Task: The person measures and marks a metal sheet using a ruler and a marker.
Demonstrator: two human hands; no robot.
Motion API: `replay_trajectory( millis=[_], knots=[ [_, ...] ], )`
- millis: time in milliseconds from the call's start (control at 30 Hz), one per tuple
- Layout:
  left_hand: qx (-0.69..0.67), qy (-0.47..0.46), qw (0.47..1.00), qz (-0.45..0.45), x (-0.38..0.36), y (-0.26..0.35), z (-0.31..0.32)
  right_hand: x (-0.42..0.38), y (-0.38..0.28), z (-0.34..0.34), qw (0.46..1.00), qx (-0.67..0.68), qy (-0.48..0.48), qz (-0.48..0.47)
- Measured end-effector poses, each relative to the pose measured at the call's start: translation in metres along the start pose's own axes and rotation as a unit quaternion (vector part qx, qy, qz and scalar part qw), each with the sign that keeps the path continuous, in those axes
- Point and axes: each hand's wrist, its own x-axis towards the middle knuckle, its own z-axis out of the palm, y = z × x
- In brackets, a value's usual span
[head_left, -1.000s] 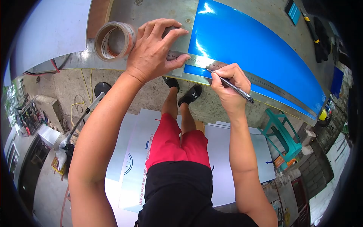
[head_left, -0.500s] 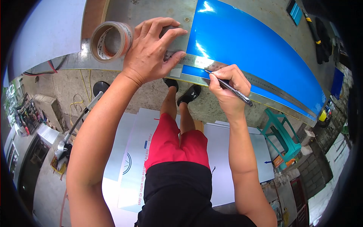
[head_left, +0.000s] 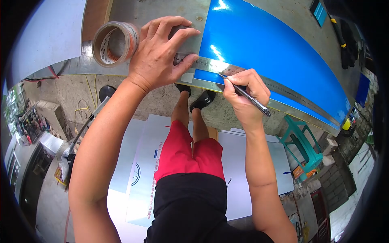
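Observation:
A long steel ruler (head_left: 279, 87) lies along the near edge of a glossy blue sheet (head_left: 259, 44). My left hand (head_left: 162, 52) is spread over the ruler's left end, thumb resting on the metal and fingers apart. Something dark grey shows under its fingers, too covered to name. Beside that hand is a roll of clear packing tape (head_left: 115, 43), touching or nearly touching it. My right hand (head_left: 247, 91) grips a black pen (head_left: 255, 102), whose tip meets the blue sheet at the ruler's lower edge.
The metal-topped table (head_left: 162, 8) has a near edge below the ruler. A pale sheet (head_left: 48, 28) stands at the upper left. Large white panels (head_left: 263, 162) lie below, near a green plastic stool (head_left: 302, 146). A blue-edged scraper-like tool (head_left: 318, 14) is at the upper right.
My left hand and the tape roll appear slightly farther left. The pen tip stays at about the same spot, while the pen's back end dips a little.

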Motion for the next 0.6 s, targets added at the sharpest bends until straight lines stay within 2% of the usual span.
replay_trajectory(
  millis=[600],
  knots=[
    [-0.004, 0.007, 1.0, 0.001, -0.0005, -0.0007, 0.0022, -0.0011, -0.001, 0.0009, 1.0, -0.003, 0.0, 0.005]
  ],
)
